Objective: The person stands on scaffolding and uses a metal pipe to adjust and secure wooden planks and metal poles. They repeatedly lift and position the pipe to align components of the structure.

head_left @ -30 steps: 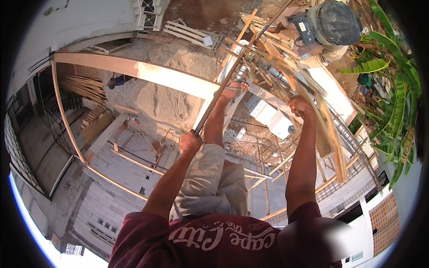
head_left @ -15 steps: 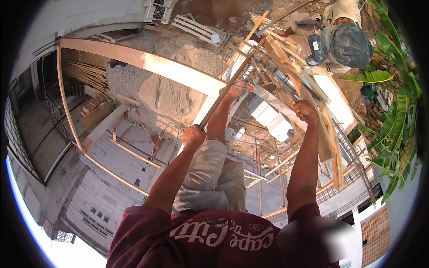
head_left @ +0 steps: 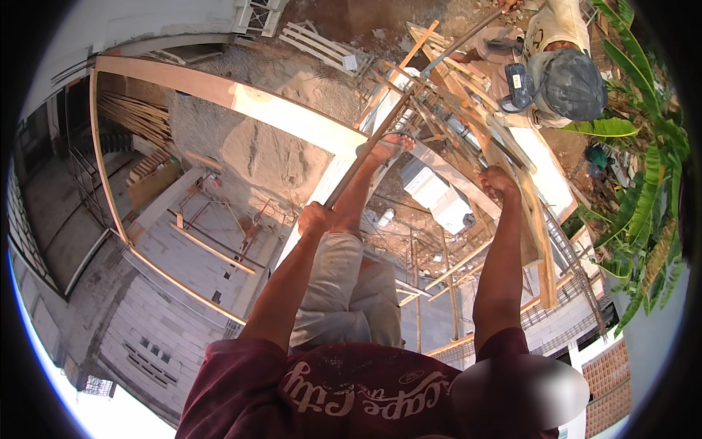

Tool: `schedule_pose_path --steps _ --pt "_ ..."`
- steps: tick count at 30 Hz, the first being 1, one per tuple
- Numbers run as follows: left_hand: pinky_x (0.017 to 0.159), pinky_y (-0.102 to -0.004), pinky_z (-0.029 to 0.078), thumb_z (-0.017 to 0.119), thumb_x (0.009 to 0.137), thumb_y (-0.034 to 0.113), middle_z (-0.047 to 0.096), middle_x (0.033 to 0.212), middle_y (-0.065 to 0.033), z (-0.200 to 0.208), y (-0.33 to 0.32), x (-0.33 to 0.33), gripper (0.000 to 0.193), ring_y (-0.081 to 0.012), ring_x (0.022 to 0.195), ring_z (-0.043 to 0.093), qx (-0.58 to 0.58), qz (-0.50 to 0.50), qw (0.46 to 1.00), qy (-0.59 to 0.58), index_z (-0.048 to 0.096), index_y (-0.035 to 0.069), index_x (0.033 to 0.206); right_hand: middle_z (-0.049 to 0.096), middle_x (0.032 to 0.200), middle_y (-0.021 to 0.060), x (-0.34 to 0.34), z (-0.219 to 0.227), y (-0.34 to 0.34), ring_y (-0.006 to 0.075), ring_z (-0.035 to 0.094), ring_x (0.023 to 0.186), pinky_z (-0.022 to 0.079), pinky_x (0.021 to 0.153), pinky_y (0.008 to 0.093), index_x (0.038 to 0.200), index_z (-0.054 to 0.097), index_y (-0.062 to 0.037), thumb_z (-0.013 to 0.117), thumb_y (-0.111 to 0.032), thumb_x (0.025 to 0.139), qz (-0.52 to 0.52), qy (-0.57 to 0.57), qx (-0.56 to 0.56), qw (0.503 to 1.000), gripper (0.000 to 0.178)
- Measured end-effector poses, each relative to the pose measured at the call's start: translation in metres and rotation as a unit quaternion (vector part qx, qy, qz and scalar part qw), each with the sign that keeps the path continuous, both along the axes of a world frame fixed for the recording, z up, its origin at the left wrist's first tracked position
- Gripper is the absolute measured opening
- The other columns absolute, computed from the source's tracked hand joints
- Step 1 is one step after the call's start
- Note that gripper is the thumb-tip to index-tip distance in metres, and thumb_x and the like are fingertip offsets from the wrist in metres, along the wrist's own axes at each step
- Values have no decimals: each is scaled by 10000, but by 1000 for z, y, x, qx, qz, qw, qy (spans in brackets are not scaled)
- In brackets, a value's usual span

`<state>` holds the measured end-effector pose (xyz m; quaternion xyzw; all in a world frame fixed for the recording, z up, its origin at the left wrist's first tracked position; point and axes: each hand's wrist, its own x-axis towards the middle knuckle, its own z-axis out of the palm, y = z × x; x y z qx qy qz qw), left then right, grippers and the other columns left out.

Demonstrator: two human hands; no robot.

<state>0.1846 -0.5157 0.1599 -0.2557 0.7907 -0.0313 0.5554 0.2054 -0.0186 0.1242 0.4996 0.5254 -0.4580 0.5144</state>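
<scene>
My left hand (head_left: 316,218) is closed around the near end of a long brown pole (head_left: 365,164). The pole slants up and away to the right, across stacked timber, towards a co-worker's hand (head_left: 510,5) at its far end. My right hand (head_left: 499,181) is a closed fist beside a long wooden beam (head_left: 542,256); what its fingers hold, if anything, is hidden. My sandalled foot (head_left: 395,140) is beside the pole, on a narrow pale ledge.
A co-worker in a dark cap (head_left: 570,84) bends over at the far right. Pale blocks (head_left: 436,194) lie far below, past scaffold poles. A wooden form board (head_left: 212,84) runs to the left. Rebar (head_left: 578,256) and banana leaves (head_left: 651,205) flank the right side.
The co-worker's hand has come into view on the far end of the pole. My view has shifted slightly; both my hands keep nearly the same places, still closed.
</scene>
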Motion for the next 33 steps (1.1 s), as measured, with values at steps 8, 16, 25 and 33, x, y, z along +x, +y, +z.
schedule_pose_path --steps 8,16,25,33 --pt "899 -440 604 727 835 344 745 1172 -179 10 8 1 433 -339 1116 720 -6 -37 999 -9 759 48 1150 407 624 -43 -1 4 -2 70 365 448 220 393 283 785 459 -116 616 -115 968 -26 5 5 1000 241" --pt "895 -442 604 705 839 331 762 1102 -174 0 3 5 380 -338 1071 735 14 -45 999 -10 780 53 1085 417 630 -38 0 1 -5 69 364 436 222 385 284 819 445 -117 629 -114 967 -14 4 18 1000 237" --pt "902 -427 602 712 852 342 760 1104 -190 23 24 -22 395 -353 1069 735 9 -85 996 25 775 28 1084 381 610 -44 2 -1 2 80 334 452 251 424 301 750 414 -138 555 -161 1019 -24 -14 -22 999 305" --pt "916 -464 590 683 868 299 748 1126 -210 34 43 -20 351 -375 1101 718 3 -83 996 25 777 66 1115 392 578 -53 13 -7 9 70 354 432 233 391 274 773 451 -135 641 -153 999 -71 36 -13 997 296"
